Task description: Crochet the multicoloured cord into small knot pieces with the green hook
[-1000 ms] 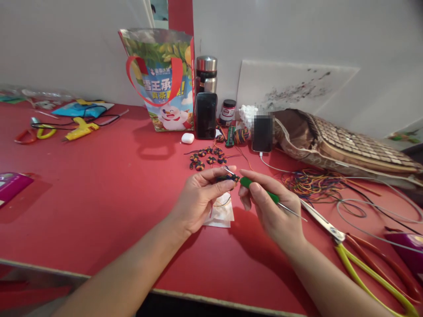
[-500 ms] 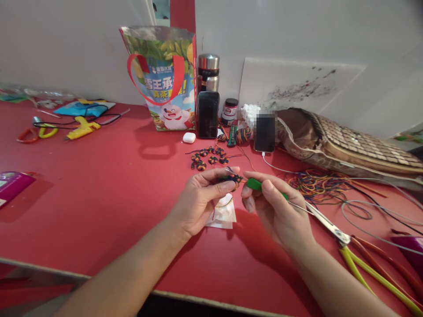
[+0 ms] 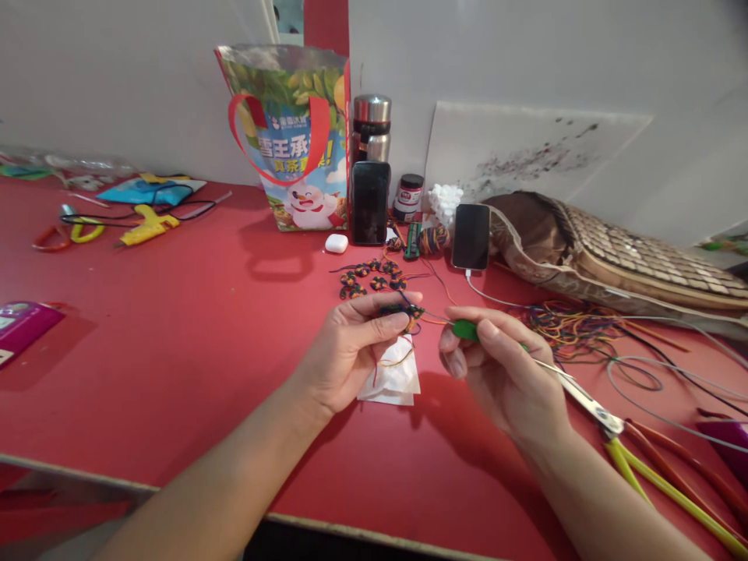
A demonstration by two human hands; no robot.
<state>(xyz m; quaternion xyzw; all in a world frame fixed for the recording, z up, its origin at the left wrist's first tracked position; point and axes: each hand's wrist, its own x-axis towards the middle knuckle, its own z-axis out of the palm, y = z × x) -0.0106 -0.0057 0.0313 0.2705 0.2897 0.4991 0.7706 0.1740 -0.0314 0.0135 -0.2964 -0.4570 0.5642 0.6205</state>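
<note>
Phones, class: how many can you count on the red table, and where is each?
2. One phone stands in front of the metal flask; the other phone, farther right, has a white plug in its lower end. More may hide inside the printed bag.

Cordwork (image 3: 415,311) sits in my left fingers (image 3: 379,331), a hook (image 3: 466,330) in my right fingers (image 3: 509,344); paper (image 3: 394,383) lies beneath on the table (image 3: 175,351), cord pieces (image 3: 379,284) beyond, a bag (image 3: 307,199) farther behind, scissors (image 3: 612,423) rightward.

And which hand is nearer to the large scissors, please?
Right: the right hand is just left of the large scissors; the left hand is farther left, beyond the right hand.
</note>
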